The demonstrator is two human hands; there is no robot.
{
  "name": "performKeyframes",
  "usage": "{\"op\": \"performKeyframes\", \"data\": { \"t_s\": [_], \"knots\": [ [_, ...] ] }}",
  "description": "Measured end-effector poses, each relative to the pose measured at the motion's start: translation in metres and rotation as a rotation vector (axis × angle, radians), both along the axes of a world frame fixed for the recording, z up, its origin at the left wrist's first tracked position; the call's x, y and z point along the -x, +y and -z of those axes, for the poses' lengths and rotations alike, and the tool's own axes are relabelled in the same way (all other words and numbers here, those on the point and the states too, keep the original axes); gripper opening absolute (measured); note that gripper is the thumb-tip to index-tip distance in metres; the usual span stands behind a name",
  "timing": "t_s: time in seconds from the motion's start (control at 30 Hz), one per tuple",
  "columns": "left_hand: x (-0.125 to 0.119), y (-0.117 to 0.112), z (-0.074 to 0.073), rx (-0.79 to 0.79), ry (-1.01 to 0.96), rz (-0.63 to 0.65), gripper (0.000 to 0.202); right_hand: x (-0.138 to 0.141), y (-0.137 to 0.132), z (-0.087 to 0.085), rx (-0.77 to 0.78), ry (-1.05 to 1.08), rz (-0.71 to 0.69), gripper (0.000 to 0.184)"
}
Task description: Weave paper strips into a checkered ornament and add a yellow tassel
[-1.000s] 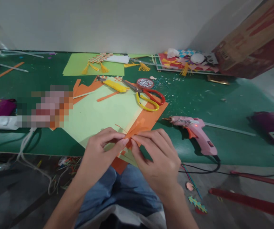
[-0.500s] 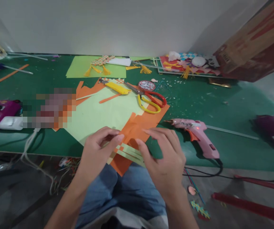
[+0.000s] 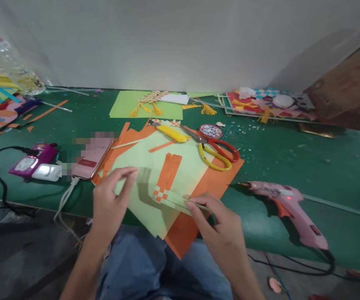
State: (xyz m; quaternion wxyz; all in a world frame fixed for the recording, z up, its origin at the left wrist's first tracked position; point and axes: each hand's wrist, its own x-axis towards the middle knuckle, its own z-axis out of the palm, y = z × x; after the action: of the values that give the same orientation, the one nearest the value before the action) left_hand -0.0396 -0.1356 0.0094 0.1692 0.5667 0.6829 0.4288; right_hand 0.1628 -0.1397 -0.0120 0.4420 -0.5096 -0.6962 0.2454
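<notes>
A small woven piece of orange and pale green paper strips (image 3: 161,193) hangs just over the paper sheets, checkered at its corner, with orange strips (image 3: 169,171) pointing away from me and green strips (image 3: 176,201) running right. My right hand (image 3: 220,227) pinches the free ends of the green strips between thumb and fingers. To the left, apart from the weave, my left hand (image 3: 112,198) has thumb and forefinger tips together, with nothing visible in them. Beneath both hands lie a pale green sheet (image 3: 136,156) and an orange sheet (image 3: 198,185).
Scissors (image 3: 219,154) and a yellow craft knife (image 3: 173,133) lie at the sheets' far edge. A pink glue gun (image 3: 288,208) with a lit light rests at right. A phone (image 3: 94,156) on a cable and a purple power adapter (image 3: 36,160) are at left. Tasselled woven pieces (image 3: 153,98) lie behind.
My left hand has let go of the woven piece and moved left. My right hand, fingers apart before, now pinches the green strips. The view has shifted, bringing more of the left side in.
</notes>
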Motion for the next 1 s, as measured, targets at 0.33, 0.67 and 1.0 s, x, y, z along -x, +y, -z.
{"op": "performKeyframes", "data": {
  "t_s": [0.33,0.67,1.0],
  "knots": [
    [0.072,0.048,0.007,0.076,0.531,-0.251,0.027,-0.002,0.013,0.004,-0.112,-0.108,0.008,0.015],
    [0.062,0.035,-0.009,-0.093,0.411,-0.265,0.029,-0.011,0.009,0.013,-0.052,-0.149,-0.027,0.009],
    [0.001,0.018,0.004,0.176,-0.052,0.226,0.035,-0.015,0.030,-0.008,0.031,-0.103,-0.196,0.014]
  ]
}}
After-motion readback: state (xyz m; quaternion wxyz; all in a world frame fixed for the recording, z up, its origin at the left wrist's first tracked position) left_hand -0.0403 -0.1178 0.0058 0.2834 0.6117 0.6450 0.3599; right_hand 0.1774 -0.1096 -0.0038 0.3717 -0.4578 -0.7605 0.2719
